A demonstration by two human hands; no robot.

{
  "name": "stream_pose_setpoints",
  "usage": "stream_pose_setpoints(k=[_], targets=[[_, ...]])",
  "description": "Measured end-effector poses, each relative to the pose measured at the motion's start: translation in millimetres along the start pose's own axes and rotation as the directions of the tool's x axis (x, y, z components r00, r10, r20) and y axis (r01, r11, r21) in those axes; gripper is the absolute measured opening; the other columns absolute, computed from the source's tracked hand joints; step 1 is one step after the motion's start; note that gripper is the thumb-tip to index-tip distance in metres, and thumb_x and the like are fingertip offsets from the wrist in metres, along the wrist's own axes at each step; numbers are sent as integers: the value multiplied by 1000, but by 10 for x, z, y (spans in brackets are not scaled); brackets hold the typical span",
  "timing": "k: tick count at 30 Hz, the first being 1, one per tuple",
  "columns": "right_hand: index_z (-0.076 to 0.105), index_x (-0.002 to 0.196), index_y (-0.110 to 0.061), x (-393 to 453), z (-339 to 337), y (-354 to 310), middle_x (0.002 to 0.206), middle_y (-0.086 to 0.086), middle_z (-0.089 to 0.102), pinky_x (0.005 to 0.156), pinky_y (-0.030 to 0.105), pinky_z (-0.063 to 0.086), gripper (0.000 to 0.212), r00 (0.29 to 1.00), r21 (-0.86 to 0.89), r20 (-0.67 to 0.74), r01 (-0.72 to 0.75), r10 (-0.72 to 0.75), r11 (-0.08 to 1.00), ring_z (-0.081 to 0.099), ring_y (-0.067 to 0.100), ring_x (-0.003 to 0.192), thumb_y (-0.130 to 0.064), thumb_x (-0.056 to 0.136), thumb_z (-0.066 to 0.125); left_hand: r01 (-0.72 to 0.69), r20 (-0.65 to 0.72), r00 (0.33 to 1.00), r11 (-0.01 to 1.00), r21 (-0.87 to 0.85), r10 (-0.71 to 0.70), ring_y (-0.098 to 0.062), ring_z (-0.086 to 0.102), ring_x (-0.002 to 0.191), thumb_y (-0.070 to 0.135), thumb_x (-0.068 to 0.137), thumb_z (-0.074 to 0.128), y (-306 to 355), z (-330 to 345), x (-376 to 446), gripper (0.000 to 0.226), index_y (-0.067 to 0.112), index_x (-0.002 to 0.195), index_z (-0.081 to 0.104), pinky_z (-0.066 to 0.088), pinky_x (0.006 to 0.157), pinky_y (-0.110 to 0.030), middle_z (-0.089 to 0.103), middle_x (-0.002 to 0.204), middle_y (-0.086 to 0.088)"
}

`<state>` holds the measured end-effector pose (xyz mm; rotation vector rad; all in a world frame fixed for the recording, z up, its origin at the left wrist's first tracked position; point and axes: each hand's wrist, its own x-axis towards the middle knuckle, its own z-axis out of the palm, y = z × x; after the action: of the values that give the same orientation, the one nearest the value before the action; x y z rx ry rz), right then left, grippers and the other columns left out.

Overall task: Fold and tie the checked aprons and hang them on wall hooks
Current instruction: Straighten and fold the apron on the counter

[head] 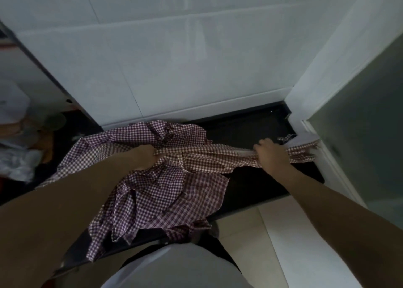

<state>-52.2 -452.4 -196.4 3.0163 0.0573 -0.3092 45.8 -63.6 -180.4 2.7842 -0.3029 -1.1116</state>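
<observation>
A heap of purple-and-white checked aprons (157, 191) lies crumpled on a black counter (250, 128), some cloth hanging over its front edge. One apron (209, 156) is gathered into a long band stretched between my hands. My left hand (145, 156) is closed on the band's left end, above the heap. My right hand (271, 155) grips its right end near the counter's right side. A short tail of checked cloth (303, 153) sticks out past my right hand. No wall hooks are in view.
A white tiled wall (174, 58) rises right behind the counter. A white wall corner and a grey-green panel (359, 135) close off the right side. White bags and dim clutter (17, 156) sit at the left. Pale floor tiles (272, 244) show below the counter edge.
</observation>
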Motion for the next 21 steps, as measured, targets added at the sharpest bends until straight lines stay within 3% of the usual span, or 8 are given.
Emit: stream_pose_setpoints(k=[2,4,6,8,10,13,17,21], targets=[[66,97,-14,-16,-102,149,102,5,64,86,39,42,13,998,-70,21,-63,64,996,57,28,103,-10,88,58,4,1,1000,1000,-22,-4,-33,50,128,49,103,35,-84,28,23,60,2,133,57,35,111,-34,52,142,-18],[64,85,-13,-34,-134,255,93,8,67,92,43,38,6,995,-7,-27,-95,94,995,60,32,97,-8,84,61,-2,1,1000,999,-47,2,-32,50,128,47,103,37,-95,47,24,57,3,131,59,33,113,-33,53,141,-17],[58,73,-12,1,-136,272,83,14,66,83,41,36,12,984,111,-91,-144,155,983,60,34,88,-5,82,62,4,-19,1000,999,-46,-5,-34,49,130,46,104,35,-47,66,15,58,2,135,56,32,114,-34,51,143,-19],[61,76,-9,24,-105,228,82,15,64,79,42,36,6,965,143,-173,-173,197,974,59,34,85,-9,79,66,-9,-36,999,999,-38,7,-34,47,132,45,105,32,-17,109,4,57,3,139,52,31,115,-34,50,144,-20],[63,84,-7,-45,23,164,86,14,61,79,46,41,19,965,91,-221,-126,144,988,58,34,87,-23,76,70,-36,-40,999,999,-33,34,-34,49,130,48,104,30,-35,157,-5,59,6,139,53,32,114,-34,53,142,-20],[61,90,-12,-287,364,176,93,11,58,80,49,45,47,993,35,-83,-78,80,996,57,33,93,-42,60,81,-76,-25,997,997,-18,75,-33,45,135,50,102,33,-73,213,-39,57,13,142,51,28,117,-35,48,147,-15],[59,105,-12,-485,688,317,108,15,58,84,56,46,69,958,40,181,-234,223,971,58,38,100,-40,46,83,-95,-25,995,995,33,96,-32,32,144,42,105,34,-149,342,-19,53,15,151,38,16,122,-38,35,156,-14],[56,114,-10,-373,590,320,109,15,60,91,55,44,55,948,-23,163,-273,273,962,59,37,103,-26,65,79,-103,-38,994,994,26,104,-32,39,140,44,104,34,-265,410,45,56,15,151,38,22,120,-41,42,153,-15]])
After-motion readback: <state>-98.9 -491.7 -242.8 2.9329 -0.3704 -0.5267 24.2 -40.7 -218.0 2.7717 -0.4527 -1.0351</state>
